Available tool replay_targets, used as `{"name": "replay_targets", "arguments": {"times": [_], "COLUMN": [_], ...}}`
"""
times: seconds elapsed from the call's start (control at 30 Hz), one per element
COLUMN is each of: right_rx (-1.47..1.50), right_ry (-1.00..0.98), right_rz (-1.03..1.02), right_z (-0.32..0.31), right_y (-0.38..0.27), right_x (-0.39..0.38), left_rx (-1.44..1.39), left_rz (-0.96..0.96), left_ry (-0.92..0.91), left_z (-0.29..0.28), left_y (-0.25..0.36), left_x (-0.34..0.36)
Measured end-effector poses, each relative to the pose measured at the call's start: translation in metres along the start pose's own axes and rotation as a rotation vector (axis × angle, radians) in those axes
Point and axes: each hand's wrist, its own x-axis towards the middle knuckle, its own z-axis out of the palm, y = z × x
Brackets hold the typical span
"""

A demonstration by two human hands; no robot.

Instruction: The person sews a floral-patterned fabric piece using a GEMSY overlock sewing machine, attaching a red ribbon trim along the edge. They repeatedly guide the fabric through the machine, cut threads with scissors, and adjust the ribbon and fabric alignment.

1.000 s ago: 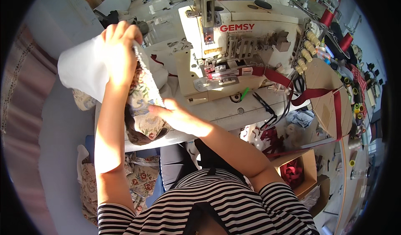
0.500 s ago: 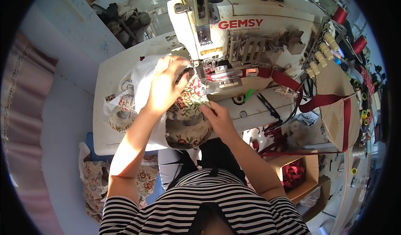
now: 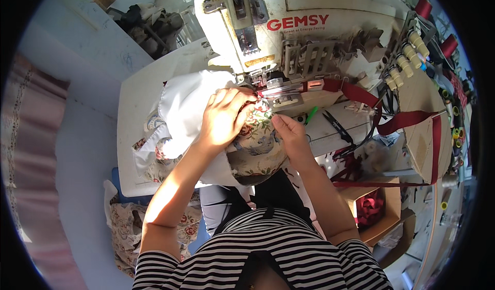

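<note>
Head view: left hand (image 3: pixel 224 118) lies palm-down, its grip unclear, on the beige floral woven fabric (image 3: pixel 258 148) beside the white metal sewing machine's (image 3: pixel 304 9) needle area; right hand (image 3: pixel 293 138), thumb uppermost, pinches the fabric's edge.

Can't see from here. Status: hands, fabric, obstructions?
Left hand on floral fabric; right hand pinching its edge. Fabric up at sewing machine. Black scissors off right, apart from fabric.

Strong light is glaring off white cloth (image 3: pixel 183 107) and left hand (image 3: pixel 223 115); curtain (image 3: pixel 42 166) is showing dimmer; fisheye is bowing outer lines; black border is swallowing corners.
</note>
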Motion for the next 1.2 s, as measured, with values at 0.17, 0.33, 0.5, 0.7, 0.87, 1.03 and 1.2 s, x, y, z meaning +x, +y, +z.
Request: {"name": "replay_targets", "arguments": {"times": [0.17,0.33,0.5,0.7,0.87,1.03,1.2], "right_rx": [-0.024,-0.117,-0.150,-0.115,-0.160,-0.195,-0.139], "right_ry": [-0.027,-0.027,-0.054,-0.040,-0.087,-0.081,-0.094], "right_rz": [0.046,0.064,0.044,0.030,0.054,0.074,0.124], "right_z": [-0.009,-0.009,-0.010,-0.009,-0.015,-0.014,-0.015], "right_y": [-0.003,-0.012,-0.015,-0.010,-0.013,-0.017,-0.009], "right_x": [0.004,0.002,0.003,0.005,0.006,0.008,0.012], "left_rx": [0.000,-0.016,-0.049,-0.066,-0.074,-0.119,-0.186], "left_rz": [0.060,0.035,0.028,0.016,0.030,0.015,0.010], "left_ry": [0.134,0.155,0.130,0.111,0.141,0.138,0.099], "left_z": [0.011,0.013,0.013,0.013,0.016,0.020,0.023], "left_y": [-0.006,-0.007,-0.010,-0.011,-0.014,-0.021,-0.040], "left_x": [0.004,0.004,0.005,0.007,0.008,0.009,0.010]}}
